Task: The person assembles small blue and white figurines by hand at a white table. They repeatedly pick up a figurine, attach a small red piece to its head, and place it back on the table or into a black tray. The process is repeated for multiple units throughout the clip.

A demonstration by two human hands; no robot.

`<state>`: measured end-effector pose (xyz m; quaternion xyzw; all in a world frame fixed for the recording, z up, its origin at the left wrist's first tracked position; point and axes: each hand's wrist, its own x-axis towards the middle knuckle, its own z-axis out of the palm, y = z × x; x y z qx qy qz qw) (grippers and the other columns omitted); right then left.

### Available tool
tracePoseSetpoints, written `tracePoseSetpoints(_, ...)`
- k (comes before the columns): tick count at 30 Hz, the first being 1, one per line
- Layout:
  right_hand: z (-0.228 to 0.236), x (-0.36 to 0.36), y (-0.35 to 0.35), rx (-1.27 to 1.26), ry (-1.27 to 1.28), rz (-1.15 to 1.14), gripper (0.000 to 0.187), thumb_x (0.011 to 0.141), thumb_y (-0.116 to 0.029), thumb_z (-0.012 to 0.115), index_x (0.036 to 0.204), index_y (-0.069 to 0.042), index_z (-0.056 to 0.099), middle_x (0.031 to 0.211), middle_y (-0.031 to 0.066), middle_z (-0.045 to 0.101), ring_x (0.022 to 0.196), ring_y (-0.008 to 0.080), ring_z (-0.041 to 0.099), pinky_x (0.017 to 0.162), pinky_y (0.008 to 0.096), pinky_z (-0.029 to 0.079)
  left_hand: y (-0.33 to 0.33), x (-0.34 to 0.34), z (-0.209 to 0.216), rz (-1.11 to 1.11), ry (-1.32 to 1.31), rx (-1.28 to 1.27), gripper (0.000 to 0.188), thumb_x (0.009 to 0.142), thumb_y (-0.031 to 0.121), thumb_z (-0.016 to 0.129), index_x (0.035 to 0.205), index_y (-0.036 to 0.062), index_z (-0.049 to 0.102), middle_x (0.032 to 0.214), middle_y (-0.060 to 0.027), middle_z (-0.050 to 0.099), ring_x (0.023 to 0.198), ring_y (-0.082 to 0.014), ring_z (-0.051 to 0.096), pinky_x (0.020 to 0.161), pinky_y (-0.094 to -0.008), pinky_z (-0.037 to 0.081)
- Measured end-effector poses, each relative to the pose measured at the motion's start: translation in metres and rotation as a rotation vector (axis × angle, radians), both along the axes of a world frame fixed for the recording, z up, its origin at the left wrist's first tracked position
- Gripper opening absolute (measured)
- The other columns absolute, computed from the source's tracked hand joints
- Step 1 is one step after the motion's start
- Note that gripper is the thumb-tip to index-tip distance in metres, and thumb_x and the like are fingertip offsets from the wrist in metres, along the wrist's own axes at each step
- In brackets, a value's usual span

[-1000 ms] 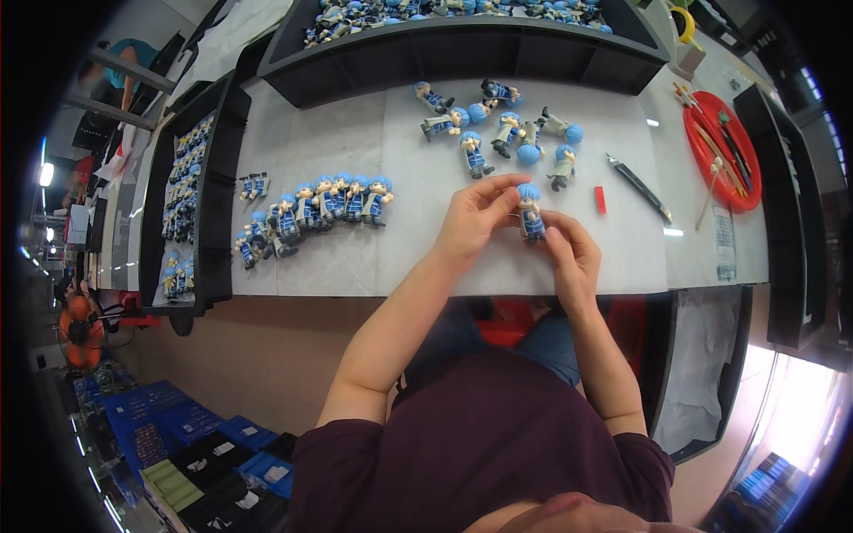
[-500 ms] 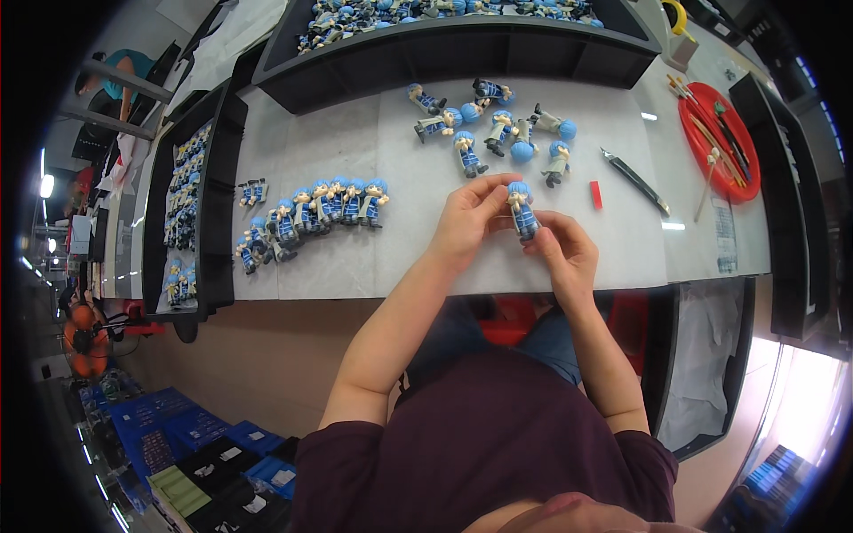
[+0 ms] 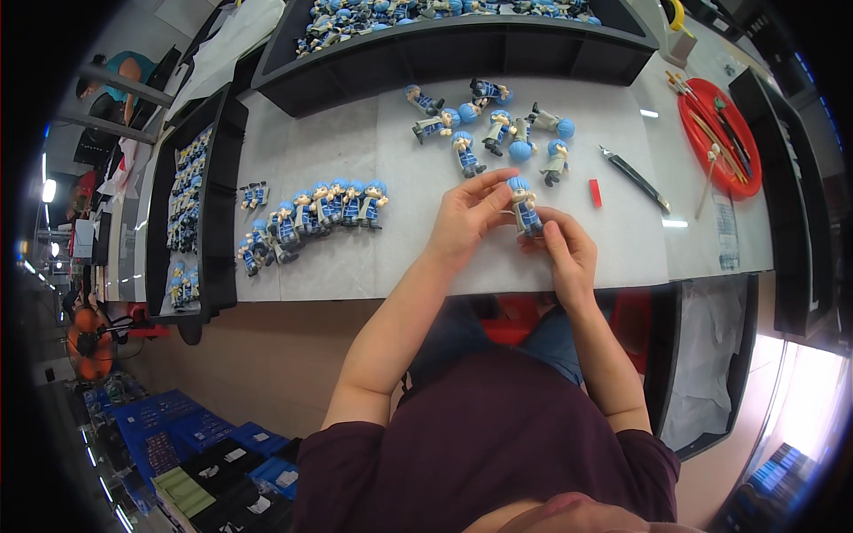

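Between my two hands is an upright toy figurine (image 3: 525,209) with blue hair and a blue-and-grey outfit. My left hand (image 3: 466,213) pinches it near the head with thumb and forefinger. My right hand (image 3: 569,249) grips its lower end with the fingertips. Just beyond my hands, several similar figurines lie loose, the closest a blue-haired figurine (image 3: 466,155) lying face up. To the left, a curved row of figurines (image 3: 320,204) lies side by side on the white work surface.
A black bin (image 3: 462,58) full of figurines spans the back. At the left stands a black tray (image 3: 219,191) holding more of them. On the right lie a red piece (image 3: 594,193), a craft knife (image 3: 635,181) and a red dish (image 3: 692,111) with brushes.
The figurine in my hands has turned slightly, tilting a little, with its lower end shifted to the right. My hands stay in almost the same place.
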<state>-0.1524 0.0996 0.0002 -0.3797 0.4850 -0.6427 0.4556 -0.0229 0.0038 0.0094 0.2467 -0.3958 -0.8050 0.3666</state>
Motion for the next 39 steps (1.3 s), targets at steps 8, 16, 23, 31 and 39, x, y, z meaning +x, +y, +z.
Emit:
tracePoseSetpoints(8, -0.0034, -0.0014, -0.0006, -0.003, -0.022, 0.003, 0.027, 0.093, -0.014, 0.043, 0.109, 0.005, 0.053, 0.089, 0.0114, 0.061, 0.078, 0.0146, 0.059, 0.069, 0.0258, 0.048, 0.0002, 0.0018, 0.0000, -0.031, 0.050, -0.016, 0.036, 0.081, 0.002, 0.055, 0.117, -0.0007, 0.052, 0.101, -0.0104, 0.059, 0.092, -0.0178, 0.058, 0.081, -0.0342, 0.049)
tracePoseSetpoints(16, -0.0004, 0.0003, -0.0005, 0.009, -0.003, 0.003, 0.026, 0.092, -0.013, 0.045, 0.109, 0.005, 0.053, 0.090, 0.0112, 0.061, 0.078, 0.0142, 0.059, 0.069, 0.0256, 0.048, 0.0002, 0.0019, -0.0026, -0.021, 0.014, -0.063, 0.042, 0.076, -0.004, 0.055, 0.118, -0.0009, 0.050, 0.103, -0.0106, 0.057, 0.093, -0.0176, 0.057, 0.083, -0.0337, 0.048)
tracePoseSetpoints(23, 0.0001, 0.0010, -0.0005, -0.011, 0.018, 0.016, 0.024, 0.091, -0.009, 0.049, 0.109, 0.006, 0.053, 0.092, 0.0114, 0.060, 0.078, 0.0146, 0.058, 0.069, 0.0260, 0.048, -0.0005, 0.0038, -0.0020, -0.035, 0.042, -0.014, 0.041, 0.076, -0.004, 0.053, 0.117, 0.0003, 0.051, 0.105, -0.0117, 0.057, 0.094, -0.0175, 0.056, 0.084, -0.0324, 0.046)
tracePoseSetpoints(31, -0.0011, -0.0001, 0.0004, -0.016, 0.032, 0.008, 0.023, 0.089, -0.008, 0.050, 0.108, 0.006, 0.053, 0.092, 0.0113, 0.060, 0.078, 0.0148, 0.058, 0.071, 0.0263, 0.048, -0.0025, 0.0049, -0.0044, -0.074, 0.111, 0.048, 0.042, 0.075, -0.005, 0.055, 0.117, 0.0005, 0.051, 0.106, -0.0124, 0.058, 0.095, -0.0180, 0.056, 0.087, -0.0335, 0.044)
tracePoseSetpoints(39, -0.0010, 0.0001, 0.0011, -0.022, 0.056, -0.013, 0.022, 0.089, -0.008, 0.051, 0.106, 0.006, 0.054, 0.091, 0.0111, 0.060, 0.077, 0.0146, 0.058, 0.072, 0.0268, 0.048, -0.0022, 0.0046, -0.0063, -0.086, 0.112, 0.057, 0.042, 0.075, -0.004, 0.056, 0.117, 0.0004, 0.053, 0.104, -0.0117, 0.059, 0.095, -0.0178, 0.056, 0.088, -0.0351, 0.043)
